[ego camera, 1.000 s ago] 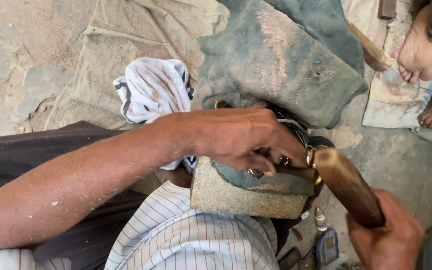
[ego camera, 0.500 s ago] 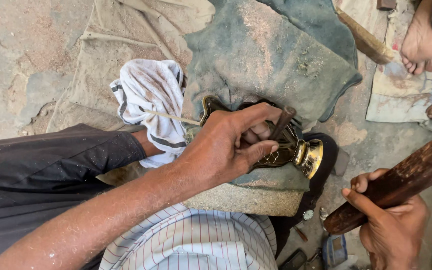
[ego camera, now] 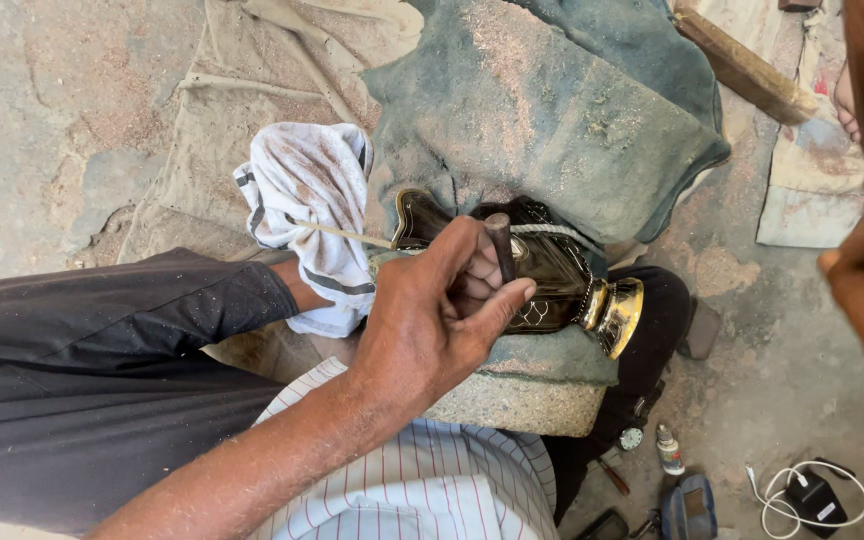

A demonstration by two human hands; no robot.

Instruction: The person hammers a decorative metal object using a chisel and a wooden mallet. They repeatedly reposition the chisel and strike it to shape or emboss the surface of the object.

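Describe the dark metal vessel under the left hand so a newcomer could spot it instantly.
Start at the stone block in front of the person's knees. On its grey padding lies the black vessel, partly covered by the left hand. Unlike the cloths around it, it shines, with engraved gold lines and a brass rim.

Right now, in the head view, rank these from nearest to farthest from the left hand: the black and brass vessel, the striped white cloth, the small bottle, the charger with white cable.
From the left hand:
1. Black and brass vessel, touching, under the fingers.
2. Striped white cloth, just left.
3. Small bottle, lower right on the floor.
4. Charger with white cable, far lower right.
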